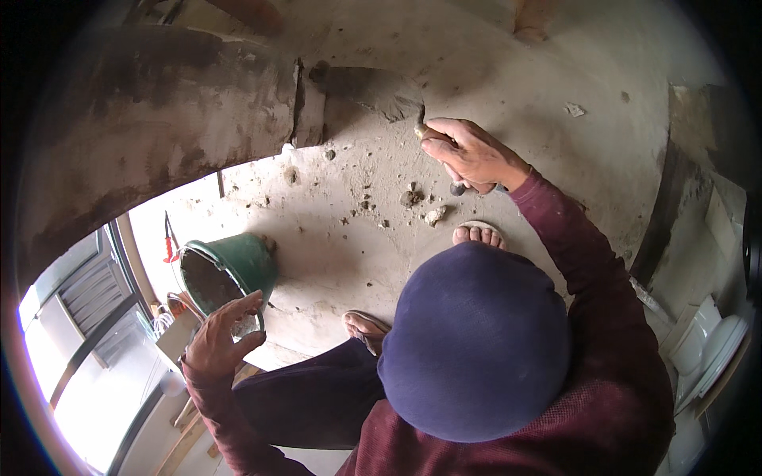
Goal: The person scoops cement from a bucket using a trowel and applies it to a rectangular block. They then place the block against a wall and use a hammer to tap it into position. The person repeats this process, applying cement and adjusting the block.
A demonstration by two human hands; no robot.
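Observation:
My right hand [476, 159] is closed round the wooden handle of a trowel [373, 89]. Its dark, dirty blade points left, with the tip by the end of a plastered, grey-smeared ledge or beam [182, 103]. I cannot tell whether the blade touches it. On the left, my left hand [222, 337] has thumb and fingers apart, with nothing seen in them. It overlaps the near rim of a green bucket [252, 258], which tilts toward the left and looks dark and dirty inside. Whether the hand touches the rim cannot be told.
Crumbs and lumps of mortar [411, 197] lie scattered on the dusty floor before my feet. A red-handled tool [170, 247] stands behind the bucket. A glazed door or window [95, 317] is at the left, white sanitary ware [706, 349] at the right. A blue cap [476, 341] hides the lower middle.

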